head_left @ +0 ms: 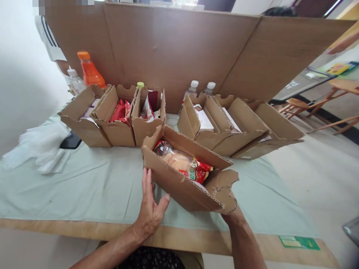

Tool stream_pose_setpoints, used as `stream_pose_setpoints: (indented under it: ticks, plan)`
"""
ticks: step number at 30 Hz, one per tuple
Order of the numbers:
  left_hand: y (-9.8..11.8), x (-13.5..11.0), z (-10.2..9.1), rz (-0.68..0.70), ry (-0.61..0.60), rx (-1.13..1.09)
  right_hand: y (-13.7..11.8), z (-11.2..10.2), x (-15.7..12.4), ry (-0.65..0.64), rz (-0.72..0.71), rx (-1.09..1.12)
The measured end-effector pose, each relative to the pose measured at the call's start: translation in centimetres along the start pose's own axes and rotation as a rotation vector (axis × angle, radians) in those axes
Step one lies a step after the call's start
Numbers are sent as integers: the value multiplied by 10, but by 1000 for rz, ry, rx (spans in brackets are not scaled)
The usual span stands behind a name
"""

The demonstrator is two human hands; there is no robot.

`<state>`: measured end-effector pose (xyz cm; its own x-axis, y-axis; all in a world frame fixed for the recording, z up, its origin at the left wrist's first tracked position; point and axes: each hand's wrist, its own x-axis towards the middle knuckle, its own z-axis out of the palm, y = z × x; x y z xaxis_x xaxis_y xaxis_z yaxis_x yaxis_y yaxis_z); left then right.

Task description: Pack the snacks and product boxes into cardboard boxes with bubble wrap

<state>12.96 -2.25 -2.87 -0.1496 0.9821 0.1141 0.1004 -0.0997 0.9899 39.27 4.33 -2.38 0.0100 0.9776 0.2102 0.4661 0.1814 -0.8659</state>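
Note:
An open-topped cardboard box (181,189) stands at an angle in front of me, apart from the other boxes. Inside it lies a clear and red food packet (183,162) with pale round pieces showing. My left hand (152,208) rests its outstretched fingers against the box's near left side, with the thumb spread away. My right hand (234,217) is at the box's right end, below its torn, notched flap; its fingers are hidden behind the cardboard.
Behind stand a left row of boxes (120,130) holding packets and a right row (218,143). Several bottles, one orange (90,71), stand before a tall cardboard panel (170,52). Plastic bags (41,143) and a black phone-like object (70,140) lie left. A person's sleeve (51,41) shows behind.

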Motion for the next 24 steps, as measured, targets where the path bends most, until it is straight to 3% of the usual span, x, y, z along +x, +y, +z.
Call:
stream_pose_setpoints:
  ticks: [6,9,15,19,24]
  plan:
    - [-3,14,31,174,-196,76,5,7,-18,25,143,149]
    - [-8,15,30,215,-270,72,4,16,-36,89,195,177]
    - [-16,28,19,269,-308,144,2,41,-50,214,129,45]
    - [-17,46,15,259,-286,144,-3,48,-33,245,71,-106]
    - [-18,89,18,177,-164,105,-18,54,23,146,11,-244]
